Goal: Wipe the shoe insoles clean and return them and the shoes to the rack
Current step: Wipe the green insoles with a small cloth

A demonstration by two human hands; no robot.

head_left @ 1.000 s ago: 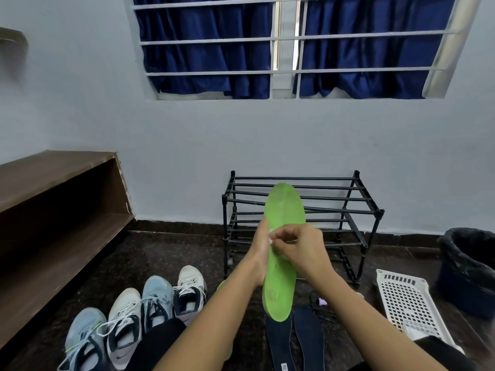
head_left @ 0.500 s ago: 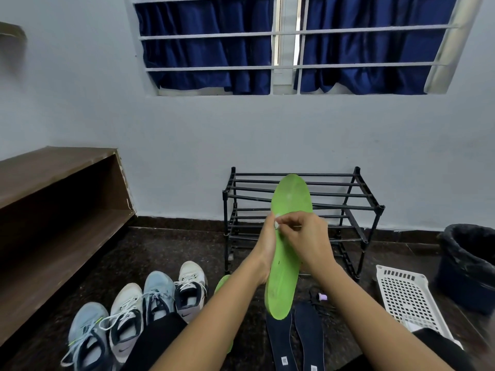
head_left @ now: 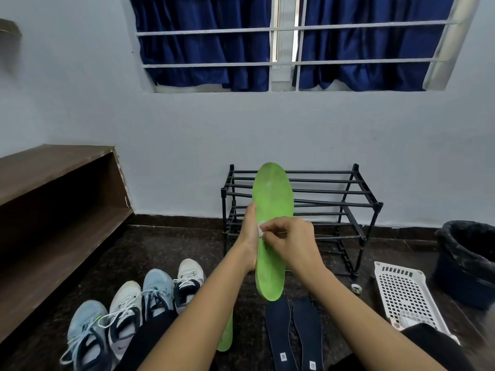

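Head view is showing the wiping step: the left hand (head_left: 250, 236) is gripping the green insole (head_left: 273, 194) upright before the rack (head_left: 334, 194), while the right hand (head_left: 292, 239) is pinching a white wipe (head_left: 260, 228) against it. The next move is probably calling for strokes along its length.

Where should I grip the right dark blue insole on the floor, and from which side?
Probably pinch the right dark blue insole at its toe end, from above on the shoe rack side. It lies flat, its twin close beside it; bare floor shows beyond the toe.
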